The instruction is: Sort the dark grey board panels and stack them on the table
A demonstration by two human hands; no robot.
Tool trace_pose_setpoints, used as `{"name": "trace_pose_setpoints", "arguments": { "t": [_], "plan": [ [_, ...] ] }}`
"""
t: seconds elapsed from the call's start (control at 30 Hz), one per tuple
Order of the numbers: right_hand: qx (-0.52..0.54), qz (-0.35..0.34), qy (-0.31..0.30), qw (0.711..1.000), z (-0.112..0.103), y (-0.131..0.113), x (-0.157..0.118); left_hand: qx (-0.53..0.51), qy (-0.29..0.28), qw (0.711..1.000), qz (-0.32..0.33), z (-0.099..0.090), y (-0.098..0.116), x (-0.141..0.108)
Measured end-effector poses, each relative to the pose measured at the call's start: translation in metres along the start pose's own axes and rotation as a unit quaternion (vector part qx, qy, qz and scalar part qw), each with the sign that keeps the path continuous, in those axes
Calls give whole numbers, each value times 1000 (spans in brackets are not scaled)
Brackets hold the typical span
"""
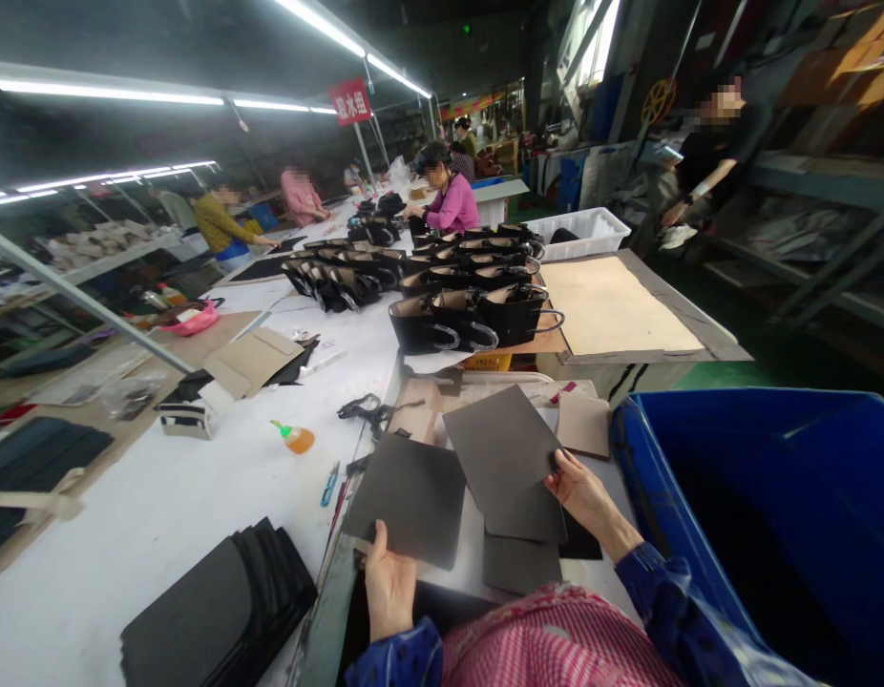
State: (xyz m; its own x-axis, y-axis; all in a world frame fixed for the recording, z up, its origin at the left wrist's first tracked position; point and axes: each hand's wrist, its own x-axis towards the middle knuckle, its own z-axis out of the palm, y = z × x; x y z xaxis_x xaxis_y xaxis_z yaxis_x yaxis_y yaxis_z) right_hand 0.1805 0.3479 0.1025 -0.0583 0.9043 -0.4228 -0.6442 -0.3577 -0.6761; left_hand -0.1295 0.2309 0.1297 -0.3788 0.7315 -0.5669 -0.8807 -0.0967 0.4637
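Note:
My left hand (390,584) grips the lower edge of a dark grey panel (413,496), thumb on top and fingers hidden beneath. In my right hand (581,491) is a second dark grey panel (505,448), pinched at its right edge and tilted. The two panels nearly meet at their inner edges. Below them another dark panel (520,563) lies on the pale work surface. A stack of black panels (220,611) sits on the white table to the left of my left hand.
A large blue bin (649,477) stands close on my right. Black handbags (449,320) fill the table ahead. On the left are a glue bottle (296,438) and thread snips (329,484). Several people work farther off; one person (706,153) stands at the right.

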Motion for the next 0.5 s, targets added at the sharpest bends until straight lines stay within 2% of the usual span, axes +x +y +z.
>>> {"name": "trace_pose_setpoints", "arguments": {
  "t": [0.2, 0.5],
  "plan": [
    [27, 24, 22, 999, 7, 2, -4, -9, 0, 1000, -27, 2, -7, 1],
    [37, 45, 25, 998, 13, 9, -8, -16, -37, 997, -72, 10, -19, -6]
  ]
}}
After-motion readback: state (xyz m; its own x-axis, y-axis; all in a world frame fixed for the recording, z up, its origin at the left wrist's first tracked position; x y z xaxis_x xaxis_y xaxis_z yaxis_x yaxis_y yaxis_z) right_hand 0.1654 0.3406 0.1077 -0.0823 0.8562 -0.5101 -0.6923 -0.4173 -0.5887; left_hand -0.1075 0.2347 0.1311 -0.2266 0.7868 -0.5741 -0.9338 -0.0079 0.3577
